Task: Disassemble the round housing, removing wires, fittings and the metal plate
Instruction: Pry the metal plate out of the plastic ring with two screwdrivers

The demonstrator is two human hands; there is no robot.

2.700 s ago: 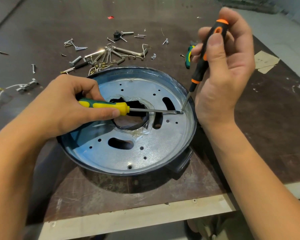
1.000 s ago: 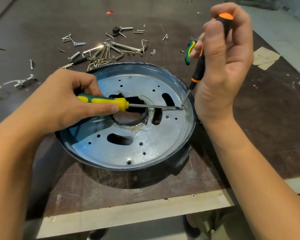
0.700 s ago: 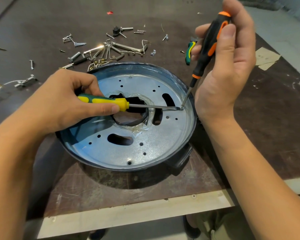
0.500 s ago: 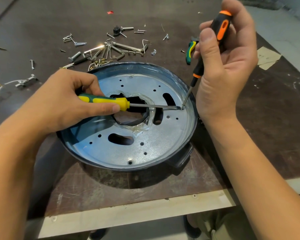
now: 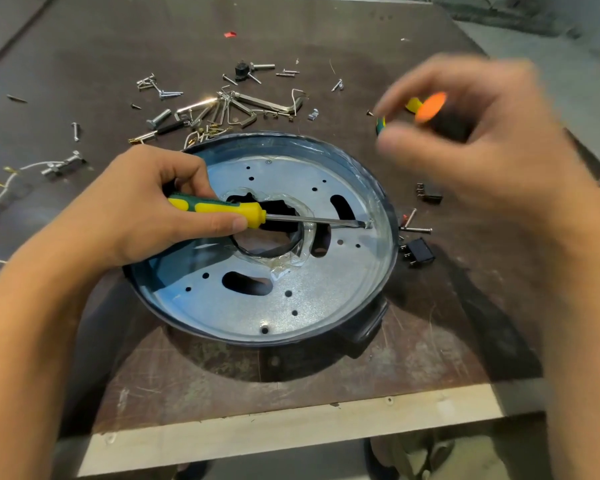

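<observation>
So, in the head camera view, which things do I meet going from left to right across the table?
White wire with brass terminals → left hand → yellow-green screwdriver → silver perforated metal plate → black rocker switch → blurred right hand.

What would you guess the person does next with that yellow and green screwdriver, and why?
Probably lever the tip upward to pry the metal plate loose. The left hand holds the yellow and green screwdriver flat, its tip at the plate's right edge by the housing rim; the right hand, blurred, is off the plate.

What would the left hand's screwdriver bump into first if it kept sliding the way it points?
Probably the housing wall. The left hand's screwdriver tip already sits at the plate's right edge.
</observation>
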